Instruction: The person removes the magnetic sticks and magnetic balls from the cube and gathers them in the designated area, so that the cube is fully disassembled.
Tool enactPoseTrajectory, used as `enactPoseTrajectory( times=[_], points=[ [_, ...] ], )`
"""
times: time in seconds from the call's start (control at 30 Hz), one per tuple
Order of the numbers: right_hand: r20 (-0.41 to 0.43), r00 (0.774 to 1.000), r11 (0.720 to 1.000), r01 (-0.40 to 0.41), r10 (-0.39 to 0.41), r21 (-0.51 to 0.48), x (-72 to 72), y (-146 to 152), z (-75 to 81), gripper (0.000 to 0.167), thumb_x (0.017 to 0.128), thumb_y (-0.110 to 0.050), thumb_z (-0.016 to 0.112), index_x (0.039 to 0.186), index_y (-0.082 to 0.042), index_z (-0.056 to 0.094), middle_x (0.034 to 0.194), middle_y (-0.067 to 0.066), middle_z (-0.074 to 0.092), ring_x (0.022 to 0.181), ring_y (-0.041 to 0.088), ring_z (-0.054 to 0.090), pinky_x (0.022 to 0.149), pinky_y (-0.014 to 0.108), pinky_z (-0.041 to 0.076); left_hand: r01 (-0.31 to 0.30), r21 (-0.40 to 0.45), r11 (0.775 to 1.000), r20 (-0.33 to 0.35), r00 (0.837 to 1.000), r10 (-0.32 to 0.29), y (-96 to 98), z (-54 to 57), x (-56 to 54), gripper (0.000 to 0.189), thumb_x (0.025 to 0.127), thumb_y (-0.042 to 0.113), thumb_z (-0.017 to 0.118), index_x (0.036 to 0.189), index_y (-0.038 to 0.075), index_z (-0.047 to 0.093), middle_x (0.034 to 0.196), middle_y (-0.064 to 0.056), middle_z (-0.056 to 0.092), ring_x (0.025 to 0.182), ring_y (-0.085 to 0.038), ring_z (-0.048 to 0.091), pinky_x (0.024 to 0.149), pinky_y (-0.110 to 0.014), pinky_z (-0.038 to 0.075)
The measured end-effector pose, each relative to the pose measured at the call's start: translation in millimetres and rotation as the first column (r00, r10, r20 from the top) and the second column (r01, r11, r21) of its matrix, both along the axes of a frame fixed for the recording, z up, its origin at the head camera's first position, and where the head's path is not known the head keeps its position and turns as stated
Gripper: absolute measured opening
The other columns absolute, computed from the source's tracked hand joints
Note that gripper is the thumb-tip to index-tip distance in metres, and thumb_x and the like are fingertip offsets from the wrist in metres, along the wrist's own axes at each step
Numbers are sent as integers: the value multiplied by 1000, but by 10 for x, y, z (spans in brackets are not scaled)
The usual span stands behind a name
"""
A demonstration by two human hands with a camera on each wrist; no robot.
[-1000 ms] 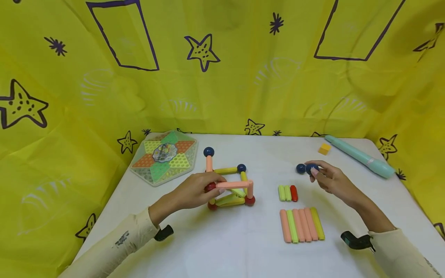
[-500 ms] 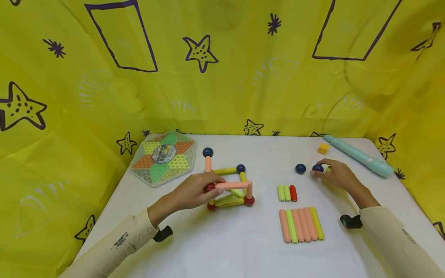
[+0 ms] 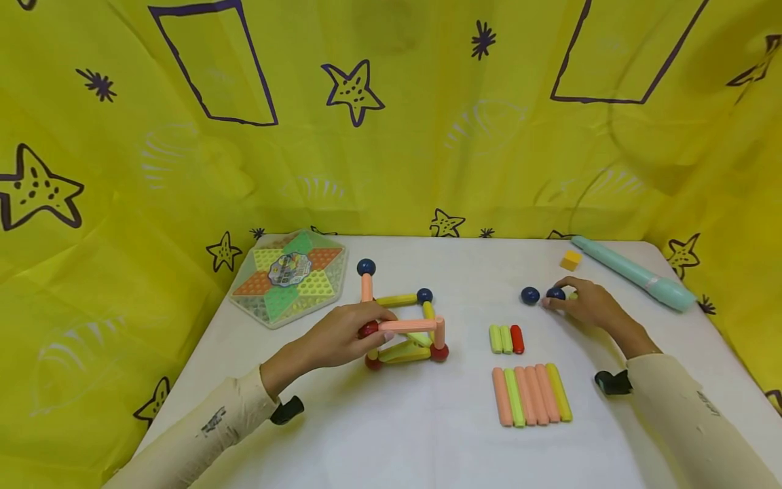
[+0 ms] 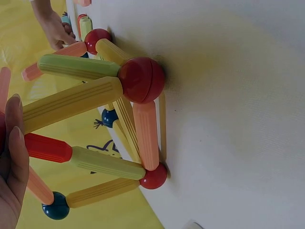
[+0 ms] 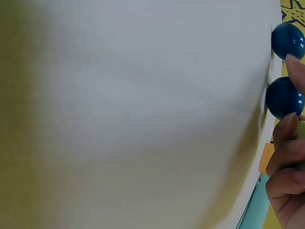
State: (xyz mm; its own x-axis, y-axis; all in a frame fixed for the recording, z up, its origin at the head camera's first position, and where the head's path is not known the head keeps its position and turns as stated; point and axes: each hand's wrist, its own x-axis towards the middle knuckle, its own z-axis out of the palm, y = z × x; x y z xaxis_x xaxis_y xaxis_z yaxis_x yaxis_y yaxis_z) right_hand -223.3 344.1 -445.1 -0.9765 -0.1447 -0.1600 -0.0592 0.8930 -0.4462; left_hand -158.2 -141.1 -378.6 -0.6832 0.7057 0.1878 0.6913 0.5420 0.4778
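Note:
My left hand (image 3: 345, 334) grips a red ball (image 3: 368, 329) at the top of a toy frame built of balls and sticks. From that ball a pink stick (image 3: 408, 326) runs right to another, upright pink stick (image 3: 440, 334). Red balls (image 4: 141, 80) at the lower corners rest on the table in the left wrist view. On the right, my right hand (image 3: 589, 304) pinches a blue ball (image 5: 284, 98) between thumb and finger, close to the tabletop. A yellow-green piece (image 5: 301, 130), mostly hidden, sits in its curled fingers. Another blue ball (image 3: 530, 295) lies just left.
Pink, green and yellow sticks (image 3: 531, 396) lie in a row at front right, with shorter green and red sticks (image 3: 506, 339) behind. A hexagonal game board (image 3: 290, 277) is at back left. A yellow block (image 3: 571, 260) and a teal tube (image 3: 635, 274) lie at back right.
My right hand has lowered its blue ball beside the other one and shifted slightly right; a small gap now shows between the balls. The left hand and the frame stay in place.

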Motion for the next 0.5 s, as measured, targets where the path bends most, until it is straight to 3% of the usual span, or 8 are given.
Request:
enactPoseTrajectory(
  times=[0.13,0.17,0.27,0.37,0.4,0.5],
  points=[
    [89,996,999,18,-15,-39,49,42,78,85,98,-59,52,146,9,31,137,46,40,118,58,48,93,69,42,-2,-4,1000,12,1000,2,3,-11,3,23,100,29,63,119,17,66,90,9,61,73,-7,48,63,-22,40],
    [115,993,998,24,-17,-64,68,68,102,87,100,-59,47,147,11,24,139,48,36,116,57,49,92,68,42,-3,-6,1000,15,1000,3,3,-14,4,23,101,30,62,119,17,66,89,9,61,73,-7,48,63,-21,40],
    [185,983,978,58,-21,-201,146,133,174,79,106,-48,34,148,13,6,114,40,49,85,41,59,74,50,52,-6,-11,1000,18,1000,7,2,-19,7,23,101,31,61,120,18,66,89,9,60,73,-7,48,63,-22,40],
    [227,974,944,67,9,-324,245,159,233,65,106,-27,31,148,10,-3,88,17,49,62,18,46,53,31,40,-13,-18,1000,23,1000,14,-3,-16,5,24,101,31,61,120,18,66,90,9,61,73,-7,48,63,-22,41],
    [233,972,934,60,25,-351,283,154,249,63,105,-21,32,147,9,-4,83,10,46,61,15,43,51,28,37,-15,-17,1000,25,1000,16,-5,-7,6,24,101,31,61,120,18,66,90,9,62,73,-7,48,63,-22,41],
    [228,969,924,-6,100,-381,396,146,275,58,105,-11,37,149,7,2,92,14,51,73,17,53,60,29,49,-22,-19,1000,34,999,22,-8,3,7,23,101,30,61,121,18,66,91,9,62,74,-7,49,62,-22,42]
  ],
)
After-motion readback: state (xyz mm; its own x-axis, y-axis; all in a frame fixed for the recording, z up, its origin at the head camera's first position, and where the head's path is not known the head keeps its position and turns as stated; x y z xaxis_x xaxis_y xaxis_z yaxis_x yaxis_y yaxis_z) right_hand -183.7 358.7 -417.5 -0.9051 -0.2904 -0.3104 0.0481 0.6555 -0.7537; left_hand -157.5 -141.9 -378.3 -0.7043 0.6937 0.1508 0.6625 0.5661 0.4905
